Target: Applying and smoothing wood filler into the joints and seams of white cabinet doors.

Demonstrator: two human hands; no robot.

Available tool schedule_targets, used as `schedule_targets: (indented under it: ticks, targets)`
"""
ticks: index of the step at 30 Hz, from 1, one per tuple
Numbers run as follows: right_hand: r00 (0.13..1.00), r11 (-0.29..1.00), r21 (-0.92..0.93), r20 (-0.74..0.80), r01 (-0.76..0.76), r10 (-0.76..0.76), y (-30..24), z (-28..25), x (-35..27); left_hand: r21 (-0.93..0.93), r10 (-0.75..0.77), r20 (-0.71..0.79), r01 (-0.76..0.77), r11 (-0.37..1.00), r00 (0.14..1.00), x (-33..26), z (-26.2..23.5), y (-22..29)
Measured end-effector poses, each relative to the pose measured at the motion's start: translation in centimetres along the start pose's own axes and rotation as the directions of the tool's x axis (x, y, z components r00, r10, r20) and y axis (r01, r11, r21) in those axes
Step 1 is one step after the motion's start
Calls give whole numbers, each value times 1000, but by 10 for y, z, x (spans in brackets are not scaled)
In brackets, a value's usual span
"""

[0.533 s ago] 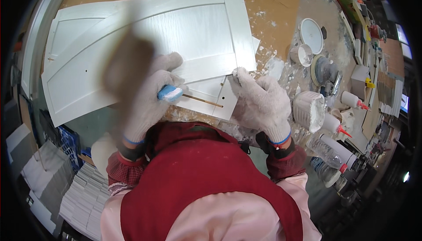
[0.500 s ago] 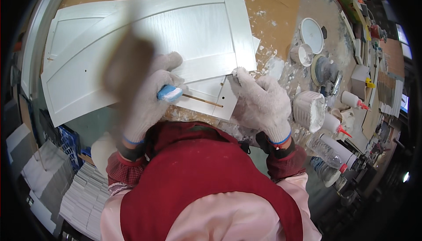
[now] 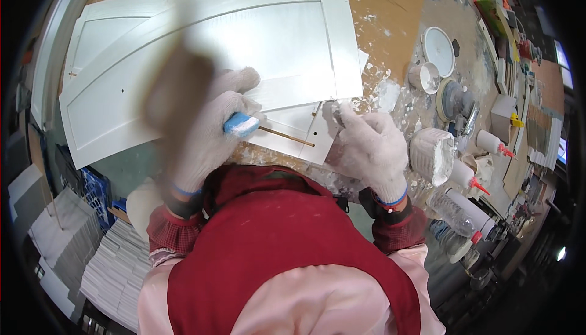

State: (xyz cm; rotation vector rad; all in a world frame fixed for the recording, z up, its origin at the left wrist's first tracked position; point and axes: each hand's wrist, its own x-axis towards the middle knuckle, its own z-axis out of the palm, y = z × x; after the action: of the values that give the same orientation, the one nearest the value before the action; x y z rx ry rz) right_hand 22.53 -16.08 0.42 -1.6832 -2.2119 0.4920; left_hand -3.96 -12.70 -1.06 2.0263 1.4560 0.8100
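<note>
A white panelled door (image 3: pixel 268 48) with an arched frame lies on the bench, over another white panel (image 3: pixel 293 117). My gloved left hand (image 3: pixel 210 124) is closed round a small blue block (image 3: pixel 240 125) smeared with white, near the door's front edge. A thin brown stick-like line (image 3: pixel 287 135) runs rightward from the block; I cannot tell whether it is joined. My gloved right hand (image 3: pixel 372 145) is at the door's near right corner, fingers pressed together. Something dark grey shows at its fingertips, too small to name. A dark blurred shape close to the camera hides part of my left hand.
On the right are a white lid (image 3: pixel 439 51), a small cup (image 3: pixel 423 77), a round grey tool (image 3: pixel 453 99), a cut-open white container (image 3: pixel 431 155), red-tipped bottles (image 3: pixel 488 142) and a clear bottle (image 3: pixel 452 213). White crumbs dot the bench. Stacked boards (image 3: pixel 116 274) stand at left.
The right fingertips have shifted slightly rightward and down at the door corner. The left hand keeps hold of the blue block. The whole view has shifted a little.
</note>
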Motion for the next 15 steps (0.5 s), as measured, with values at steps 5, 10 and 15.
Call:
schedule_targets:
  ticks: [5,10,15]
  targets:
    - [992,998,1,-110,62,-62,8,8,4,51,9,10,-10,999,1000,-1,-1,-1]
    - [983,990,-18,-121,137,-139,11,10,6,39,37,-10,-36,999,999,-1,0,-3]
    - [981,988,-1,-117,154,-153,1,8,8,37,32,-7,-32,999,999,-2,2,-5]
